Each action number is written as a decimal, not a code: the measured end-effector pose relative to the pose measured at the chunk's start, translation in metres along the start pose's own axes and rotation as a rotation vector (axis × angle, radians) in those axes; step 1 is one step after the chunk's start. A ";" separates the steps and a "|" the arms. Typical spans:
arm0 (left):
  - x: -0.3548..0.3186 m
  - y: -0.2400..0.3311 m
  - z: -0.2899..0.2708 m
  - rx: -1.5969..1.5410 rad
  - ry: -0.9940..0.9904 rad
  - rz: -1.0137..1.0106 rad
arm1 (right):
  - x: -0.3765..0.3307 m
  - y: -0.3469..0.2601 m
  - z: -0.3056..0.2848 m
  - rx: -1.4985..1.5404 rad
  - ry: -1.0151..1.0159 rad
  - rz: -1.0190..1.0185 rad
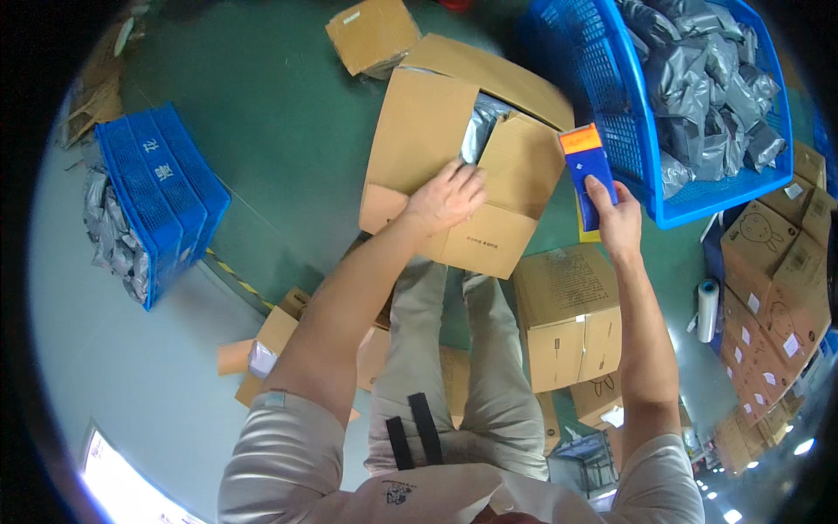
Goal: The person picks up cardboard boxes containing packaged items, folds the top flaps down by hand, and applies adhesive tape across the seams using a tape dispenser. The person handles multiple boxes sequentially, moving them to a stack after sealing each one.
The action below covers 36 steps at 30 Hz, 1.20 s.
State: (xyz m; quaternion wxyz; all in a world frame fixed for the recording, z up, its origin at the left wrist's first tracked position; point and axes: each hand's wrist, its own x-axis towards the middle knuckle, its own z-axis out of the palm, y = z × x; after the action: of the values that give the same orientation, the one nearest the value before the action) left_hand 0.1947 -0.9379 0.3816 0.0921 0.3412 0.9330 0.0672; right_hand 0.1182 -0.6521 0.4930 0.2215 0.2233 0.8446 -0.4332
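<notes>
Left hand (447, 197) resting unclenched on a carton (423, 127); right hand (618, 218) clamped on a blue-and-orange tool (585, 162), kind unclear.
Carton sits before the legs (415, 323), flaps (524, 166) mostly folded; a gap over grey plastic (480, 129) remains.

Stacked cardboard boxes (768, 288) and blue crates (613, 105) of grey parcels (711, 92) suggest a warehouse.

Your green floor (262, 131) meets a pale grey surface (175, 375) along yellow-and-black tape (237, 280); a bright panel (131, 485), perhaps a window, glows lower left, small lights (804, 447) lower right.
</notes>
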 end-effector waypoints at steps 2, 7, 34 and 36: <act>0.010 -0.024 0.011 0.022 0.251 0.230 | 0.001 0.005 0.007 0.192 -0.063 0.022; 0.022 -0.063 0.063 -0.171 0.394 0.149 | -0.048 0.016 0.090 0.418 -0.015 0.112; 0.129 -0.286 -0.027 -1.493 -0.173 -0.949 | -0.076 0.074 0.147 0.153 -0.166 -0.109; 0.135 -0.268 -0.017 -1.121 -0.220 -0.788 | -0.074 0.069 0.144 0.192 -0.159 -0.076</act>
State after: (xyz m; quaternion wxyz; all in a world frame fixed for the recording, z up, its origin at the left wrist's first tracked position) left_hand -0.0775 -1.0541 0.3303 0.3663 -0.1170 0.7971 0.4656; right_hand 0.2427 -0.7490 0.4158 0.2489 0.1763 0.7869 -0.5365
